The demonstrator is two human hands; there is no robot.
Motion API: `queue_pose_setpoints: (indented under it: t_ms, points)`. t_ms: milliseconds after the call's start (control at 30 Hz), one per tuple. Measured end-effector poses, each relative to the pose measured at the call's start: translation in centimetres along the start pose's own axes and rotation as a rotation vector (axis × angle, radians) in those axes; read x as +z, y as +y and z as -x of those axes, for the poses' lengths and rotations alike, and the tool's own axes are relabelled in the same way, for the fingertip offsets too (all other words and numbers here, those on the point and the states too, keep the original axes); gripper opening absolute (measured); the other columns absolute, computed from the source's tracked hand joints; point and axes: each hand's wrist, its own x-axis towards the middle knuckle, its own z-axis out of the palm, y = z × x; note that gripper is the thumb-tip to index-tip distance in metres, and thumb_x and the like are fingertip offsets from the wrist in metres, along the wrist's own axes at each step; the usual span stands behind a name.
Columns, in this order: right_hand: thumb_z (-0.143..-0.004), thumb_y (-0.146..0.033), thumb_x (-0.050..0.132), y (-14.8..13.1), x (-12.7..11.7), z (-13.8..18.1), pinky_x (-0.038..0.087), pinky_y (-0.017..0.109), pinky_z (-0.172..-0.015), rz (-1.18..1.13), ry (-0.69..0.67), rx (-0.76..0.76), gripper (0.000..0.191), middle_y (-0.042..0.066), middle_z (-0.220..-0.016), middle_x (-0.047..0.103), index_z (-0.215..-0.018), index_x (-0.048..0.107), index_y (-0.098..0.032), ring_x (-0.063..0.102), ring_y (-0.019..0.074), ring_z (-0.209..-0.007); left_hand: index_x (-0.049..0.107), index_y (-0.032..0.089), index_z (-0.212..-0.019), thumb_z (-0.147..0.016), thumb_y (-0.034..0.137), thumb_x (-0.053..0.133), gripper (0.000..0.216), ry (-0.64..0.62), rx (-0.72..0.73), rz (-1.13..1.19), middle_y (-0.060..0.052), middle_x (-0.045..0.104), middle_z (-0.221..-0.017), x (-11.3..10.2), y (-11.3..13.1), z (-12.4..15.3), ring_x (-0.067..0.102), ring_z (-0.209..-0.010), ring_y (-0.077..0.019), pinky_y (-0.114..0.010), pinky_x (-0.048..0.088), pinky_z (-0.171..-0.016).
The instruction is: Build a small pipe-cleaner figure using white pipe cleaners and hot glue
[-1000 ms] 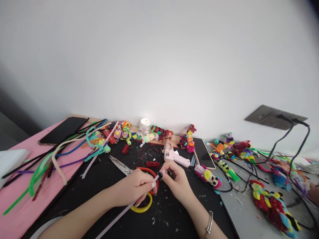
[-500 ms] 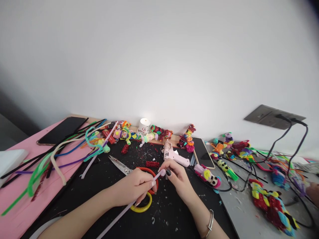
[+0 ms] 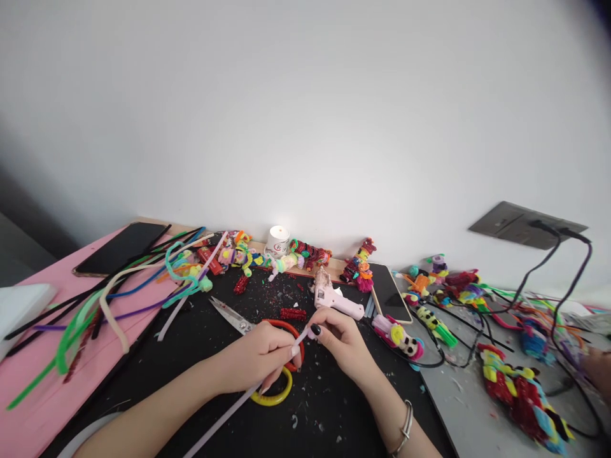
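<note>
A pale lilac pipe cleaner [image 3: 223,420] runs from the lower edge of the view up through my left hand [image 3: 260,357], whose fingers are closed on it. Its far end is curled into a small coil, which my right hand [image 3: 340,337] pinches between thumb and fingers. Under my left hand lies a pair of scissors [image 3: 231,316] with red and yellow handles, blades partly hidden from the hand side. A short piece of red tinsel pipe cleaner [image 3: 293,313] lies just beyond my hands. Behind it rests a pink glue gun [image 3: 334,299].
Loose pipe cleaners [image 3: 112,299] and a dark phone [image 3: 121,248] lie on the pink surface at left. Several pipe-cleaner dolls line the wall beside a paper cup [image 3: 277,242]. Another phone [image 3: 390,292], more dolls [image 3: 522,401] and cables from a wall socket [image 3: 520,224] occupy the right. Another person's hand [image 3: 597,367] shows at far right.
My right fingers have turned slightly around the coiled end, covering more of it. My left hand stays in place on the pipe cleaner. The view has shifted very slightly.
</note>
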Motion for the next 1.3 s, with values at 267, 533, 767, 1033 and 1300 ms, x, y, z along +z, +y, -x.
queue_pose_setpoints:
  t_ms: [267,533,767,1033,1300]
  points:
    - [-0.086,-0.035,0.057,0.4,0.2,0.1,0.040,0.026,-0.061,0.029,0.013,-0.006,0.019,0.000,-0.073,0.056,-0.080,0.063,-0.019,0.048,0.0150,-0.066,0.061,0.013,-0.076,-0.089,0.040,0.041,0.035,-0.014,-0.020,0.017,0.007,0.044,-0.040,0.0,0.1,0.0,0.036,-0.034,-0.0074,-0.018,0.028,-0.038]
    - [-0.090,-0.045,0.050,-0.1,0.6,0.1,0.036,0.026,-0.059,0.077,0.050,-0.051,0.032,-0.001,-0.068,0.050,-0.073,0.058,-0.019,0.044,0.0144,-0.063,0.061,0.013,-0.075,-0.087,0.044,0.046,0.036,-0.042,-0.038,0.175,0.007,0.045,-0.038,-0.1,-0.4,-0.2,0.033,-0.030,-0.0058,-0.016,0.023,-0.033]
    - [-0.096,-0.050,0.034,0.2,0.5,0.3,0.038,0.028,-0.066,-0.104,0.054,-0.052,0.043,0.002,-0.073,0.055,-0.086,0.063,-0.019,0.049,0.0173,-0.070,0.063,0.011,-0.072,-0.086,0.036,0.050,0.031,-0.213,-0.074,0.576,0.005,0.048,-0.033,-1.2,-1.1,-0.4,0.021,-0.020,-0.0033,-0.017,0.009,-0.024]
    - [-0.089,-0.046,0.052,-0.3,0.7,0.2,0.041,0.026,-0.061,-0.101,0.032,0.009,0.030,0.000,-0.070,0.057,-0.085,0.065,-0.019,0.050,0.0152,-0.065,0.061,0.011,-0.068,-0.085,0.034,0.053,0.030,-0.309,-0.108,0.745,0.004,0.047,-0.030,-1.7,-1.2,-0.4,0.020,-0.019,-0.0034,-0.016,0.011,-0.024]
    - [-0.083,-0.042,0.060,-0.6,0.8,0.0,0.043,0.025,-0.060,-0.146,0.011,0.042,0.024,0.000,-0.071,0.059,-0.083,0.065,-0.019,0.052,0.0138,-0.064,0.062,0.011,-0.067,-0.086,0.029,0.050,0.028,-0.329,-0.092,0.793,0.003,0.047,-0.031,-1.8,-1.8,-0.5,0.021,-0.019,-0.0038,-0.016,0.013,-0.023]
